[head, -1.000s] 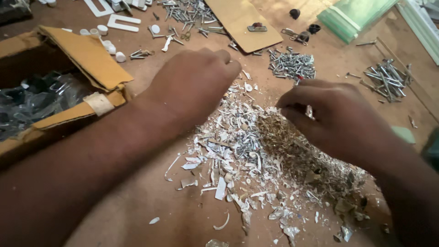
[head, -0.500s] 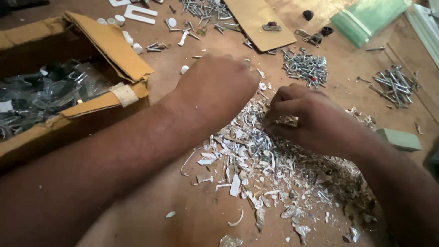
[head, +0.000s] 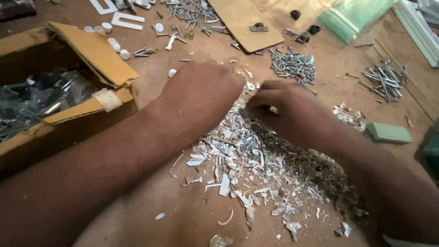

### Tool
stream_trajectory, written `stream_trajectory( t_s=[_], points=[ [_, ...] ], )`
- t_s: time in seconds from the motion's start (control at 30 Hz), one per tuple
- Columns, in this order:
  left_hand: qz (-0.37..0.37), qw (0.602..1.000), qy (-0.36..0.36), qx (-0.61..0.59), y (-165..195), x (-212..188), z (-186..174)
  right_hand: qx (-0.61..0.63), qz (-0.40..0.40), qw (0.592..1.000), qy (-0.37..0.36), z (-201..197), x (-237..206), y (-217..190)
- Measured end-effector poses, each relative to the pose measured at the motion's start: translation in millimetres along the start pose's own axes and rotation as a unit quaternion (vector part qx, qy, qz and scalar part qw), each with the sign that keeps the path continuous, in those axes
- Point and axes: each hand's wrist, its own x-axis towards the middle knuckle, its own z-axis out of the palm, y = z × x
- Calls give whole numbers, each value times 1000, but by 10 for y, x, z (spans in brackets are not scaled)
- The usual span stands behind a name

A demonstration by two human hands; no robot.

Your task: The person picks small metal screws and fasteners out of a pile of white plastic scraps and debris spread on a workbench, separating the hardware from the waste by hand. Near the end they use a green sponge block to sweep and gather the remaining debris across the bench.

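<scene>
We see our left hand (head: 201,93) resting palm-down at the upper edge of a heap of white plastic scraps and small metal bits (head: 256,169) spread on the brown worktop (head: 137,219); its fingers are curled under and hidden, so we cannot tell whether they are apart or together. Our right hand (head: 288,112) sits just beside it on the same heap, its fingers drawn together in a pinch, with a small pale piece showing at the fingertips, too small to name. The two hands are close, nearly touching, over the top of the heap. To the left stands an open cardboard box (head: 91,68) holding clear plastic bags of parts. Beyond the hands lies a pile of short screws (head: 292,64), and well to the right a bundle of longer screws (head: 382,80). A flat cardboard sheet (head: 247,23) lies at the top, white round caps (head: 114,43) are scattered near the box, and a green block (head: 388,132) rests at the right, near our right forearm.
</scene>
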Motion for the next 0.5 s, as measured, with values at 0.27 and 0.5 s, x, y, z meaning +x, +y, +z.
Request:
stream_trajectory(
  t_s=[0.27,0.5],
  points=[
    [3,1000,-5,-22,16,-42,-4,-65,-4,997,-47,-161,-248,50],
    [13,999,11,-35,56,-71,-4,-25,5,1000,3,-67,-391,-183]
  ],
)
